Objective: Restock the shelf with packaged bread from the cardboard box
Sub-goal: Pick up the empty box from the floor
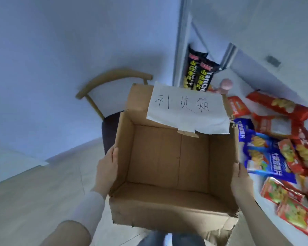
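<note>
An open cardboard box (169,197) fills the middle of the view, and nothing lies inside it. A white paper sheet (187,110) with handwritten characters hangs on its far wall. My left hand (108,166) is pressed flat against the box's left side. On the opposite side, my right hand (242,181) grips the right wall. The box is lifted in front of me, above my legs. Several red and blue snack packets (267,157) lie spread on a white surface at the right. No bread package is recognisable.
A wooden chair (103,86) with a dark seat stands behind the box at the left. Two black chip packets (201,73) stand upright on a shelf by a white frame (180,41). Pale wood floor (34,192) lies at the left.
</note>
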Available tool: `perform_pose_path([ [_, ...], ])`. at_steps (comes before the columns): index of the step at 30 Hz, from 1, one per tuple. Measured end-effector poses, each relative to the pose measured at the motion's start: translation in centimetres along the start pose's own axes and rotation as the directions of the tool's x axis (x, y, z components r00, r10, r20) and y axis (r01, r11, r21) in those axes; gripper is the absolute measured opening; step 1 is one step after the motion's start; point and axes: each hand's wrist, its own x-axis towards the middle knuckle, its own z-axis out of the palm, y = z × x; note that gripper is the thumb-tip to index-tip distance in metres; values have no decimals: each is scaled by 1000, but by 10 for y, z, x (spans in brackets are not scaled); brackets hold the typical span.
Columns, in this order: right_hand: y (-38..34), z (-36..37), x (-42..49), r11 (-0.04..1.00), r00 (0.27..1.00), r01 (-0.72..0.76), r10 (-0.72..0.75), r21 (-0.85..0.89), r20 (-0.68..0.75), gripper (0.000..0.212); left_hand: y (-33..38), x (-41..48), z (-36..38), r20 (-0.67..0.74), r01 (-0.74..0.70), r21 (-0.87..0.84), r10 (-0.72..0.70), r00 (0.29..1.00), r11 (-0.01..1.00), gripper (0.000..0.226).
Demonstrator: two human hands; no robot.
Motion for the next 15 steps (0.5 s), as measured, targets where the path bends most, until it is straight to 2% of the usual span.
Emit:
perform_pose_path([
  [3, -66, 31, 37, 986, 983, 168, -168, 1, 67, 40, -10, 31, -17, -113, 59, -50, -65, 992, 997, 41],
  [7, -152, 79, 70, 943, 928, 332, -328, 4, 175, 40, -31, 63, -36, -227, 198, -154, -230, 946, 968, 39],
  [11, -210, 127, 98, 917, 889, 398, -374, -41, 262, 45, -50, 108, -41, -268, 290, -226, -346, 899, 930, 43],
  [15, -240, 183, 132, 912, 896, 392, -350, -121, 272, 46, -75, 170, -24, -237, 322, -240, -376, 896, 916, 46],
])
